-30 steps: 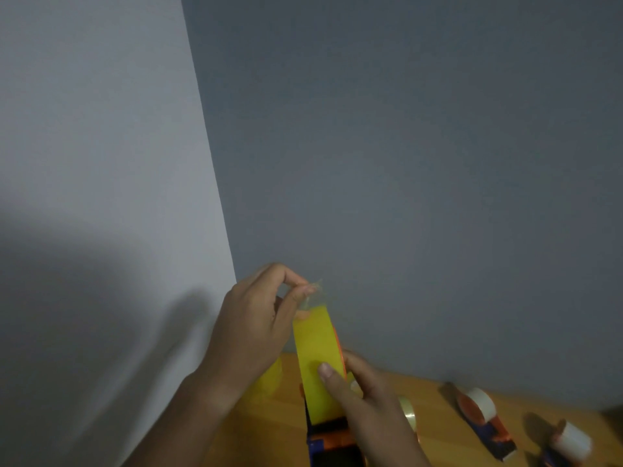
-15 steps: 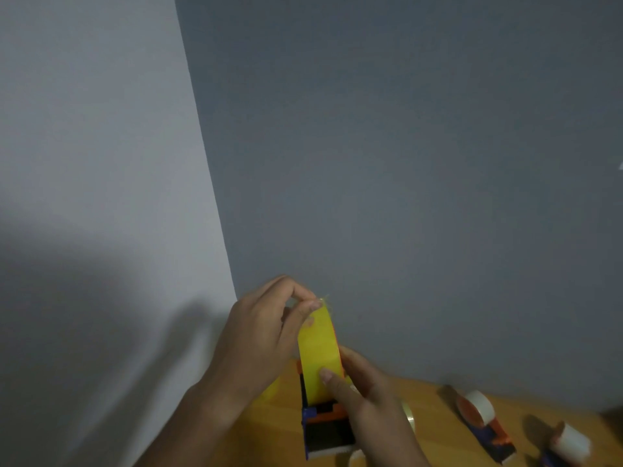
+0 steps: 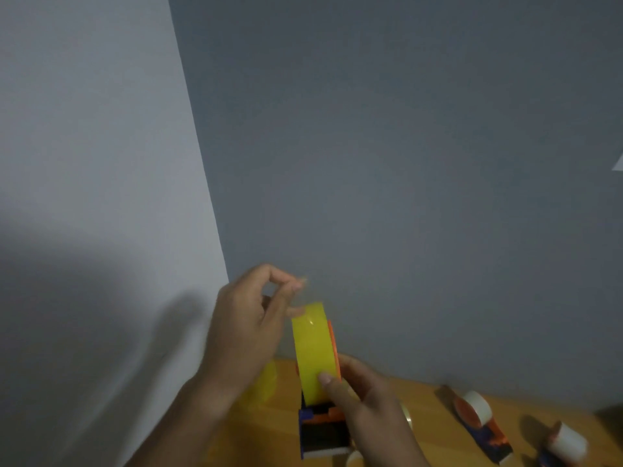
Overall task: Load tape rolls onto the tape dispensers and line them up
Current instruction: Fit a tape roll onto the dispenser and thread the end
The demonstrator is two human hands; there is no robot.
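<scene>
Low in the frame, just left of centre, a glossy yellow roll of packing tape sits on the orange hub of a hand-held blue, black and orange plastic tape dispenser, held up above the light wooden tabletop. The right hand grips this assembly from the right side, thumb laid across the lower face of the roll and fingers curled behind the hub. The left hand is just left of the roll's top, forefinger and thumb pinched together in the air above it; whether a clear tape end lies between them cannot be told, as that spot is blurred. The roll stands on edge, its broad yellow band facing the camera and running from the bottom of the frame upward, tilted slightly right; the dispenser's long axis follows the same line, with its pale toothed end toward the bottom edge. By my reading this roll is mounted but its end is not yet threaded to the cutter. At lower right, two more dispensers carrying white rolls lie on the table, apparently loaded, roughly side by side. A blurred second yellow roll lies behind the left wrist, probably awaiting loading; lining up looks unfinished.
</scene>
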